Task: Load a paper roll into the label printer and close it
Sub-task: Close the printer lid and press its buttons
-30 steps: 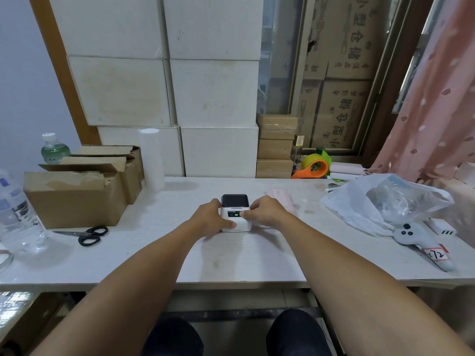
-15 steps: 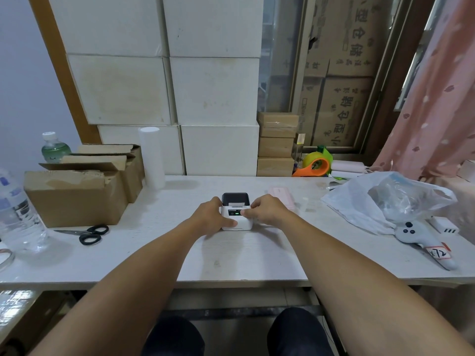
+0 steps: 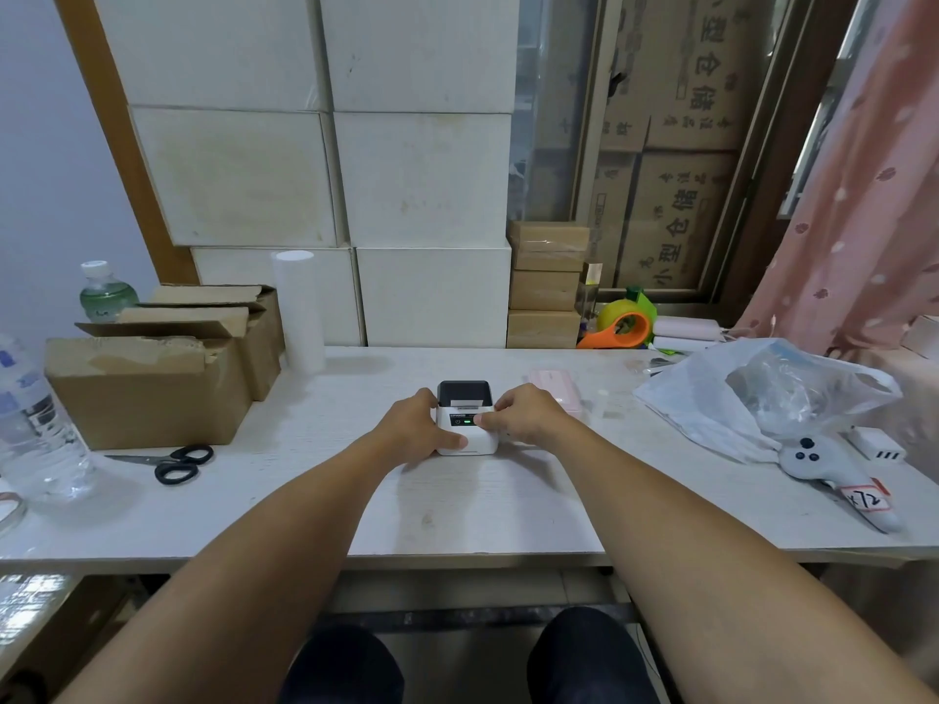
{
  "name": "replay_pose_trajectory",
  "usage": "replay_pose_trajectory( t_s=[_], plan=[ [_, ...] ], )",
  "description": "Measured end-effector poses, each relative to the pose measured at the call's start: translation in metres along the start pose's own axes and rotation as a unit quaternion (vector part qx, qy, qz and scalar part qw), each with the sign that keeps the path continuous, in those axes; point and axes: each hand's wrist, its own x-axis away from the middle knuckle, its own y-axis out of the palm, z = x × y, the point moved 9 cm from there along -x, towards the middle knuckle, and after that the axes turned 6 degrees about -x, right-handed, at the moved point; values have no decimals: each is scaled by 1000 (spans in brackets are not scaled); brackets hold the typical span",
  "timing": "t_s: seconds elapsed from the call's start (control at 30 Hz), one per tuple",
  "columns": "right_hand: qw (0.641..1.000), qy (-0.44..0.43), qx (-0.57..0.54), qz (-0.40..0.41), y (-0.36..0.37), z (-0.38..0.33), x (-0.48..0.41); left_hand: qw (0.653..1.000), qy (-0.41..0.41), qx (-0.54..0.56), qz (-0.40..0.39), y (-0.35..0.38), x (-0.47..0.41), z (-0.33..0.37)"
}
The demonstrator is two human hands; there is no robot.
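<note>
A small white label printer (image 3: 470, 442) with a black top lid stands at the middle of the white table (image 3: 457, 510). Its lid is down, a strip of white paper shows at the slot, and a green light glows on its front panel. My left hand (image 3: 419, 424) grips the printer's left side, thumb on the lower front. My right hand (image 3: 526, 416) holds the right side, with a fingertip on the front panel by the green light. The paper roll itself is hidden inside.
Cardboard boxes (image 3: 152, 378), scissors (image 3: 175, 462) and water bottles (image 3: 35, 429) lie at the left. A tall white roll (image 3: 300, 312) stands behind. A pink case (image 3: 556, 393), plastic bag (image 3: 762, 393), grey controller (image 3: 838, 475) and tape dispenser (image 3: 622, 325) sit at the right.
The printer's black lid has tilted down flat, and a white paper strip now shows at the slot. Both hands stay on the printer's sides; my right fingertip has shifted onto the front panel.
</note>
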Motion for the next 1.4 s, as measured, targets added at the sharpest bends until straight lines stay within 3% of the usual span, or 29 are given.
replay_pose_trajectory(
  t_s=[0.67, 1.4],
  plan=[
    [996, 20, -89, 21, 1, 9, 2, 1000, -2, 6, 6, 0, -3, -3],
    [996, 19, -85, 9, 1, 7, 4, 1000, -9, -21, 9, -1, -2, -2]
  ],
)
